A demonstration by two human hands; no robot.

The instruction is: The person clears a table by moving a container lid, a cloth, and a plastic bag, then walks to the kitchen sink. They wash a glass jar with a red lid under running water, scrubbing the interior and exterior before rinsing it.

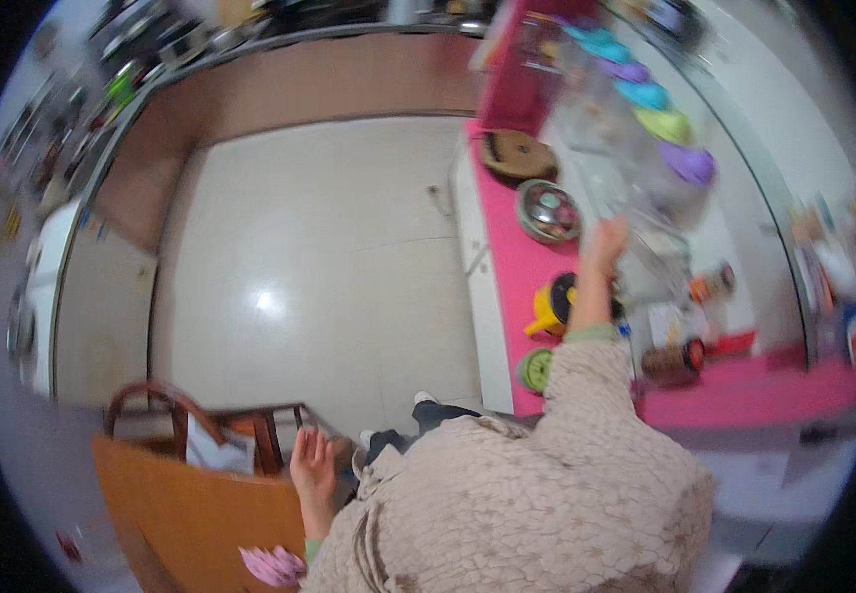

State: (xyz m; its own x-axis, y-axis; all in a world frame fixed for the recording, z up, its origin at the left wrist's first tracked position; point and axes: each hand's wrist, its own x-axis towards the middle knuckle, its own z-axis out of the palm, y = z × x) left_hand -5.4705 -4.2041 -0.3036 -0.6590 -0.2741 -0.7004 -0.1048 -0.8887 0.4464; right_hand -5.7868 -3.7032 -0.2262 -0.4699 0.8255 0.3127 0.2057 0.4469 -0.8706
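Note:
My left hand (314, 468) is held over the edge of a wooden table (198, 511), palm up, fingers slightly apart, with nothing in it. A pink crumpled item (274, 565) lies near that wrist. My right hand (609, 239) reaches over the pink-covered counter (506, 244) and is blurred; its fingers seem closed at a clear plastic bag (650, 185), though the grip is unclear. Beside it sit a round tin with a lid (548, 211), a brown round basket (518, 157), a yellow kettle-like container (549, 307) and a green-topped container (536, 370).
Blue, purple and green bundles (643, 95) line the counter's back. Jars (673, 363) lie or stand near a red item (730, 343). A wooden chair (168, 393) stands by the table. A stove-side counter (309, 35) with pots runs along the far wall.

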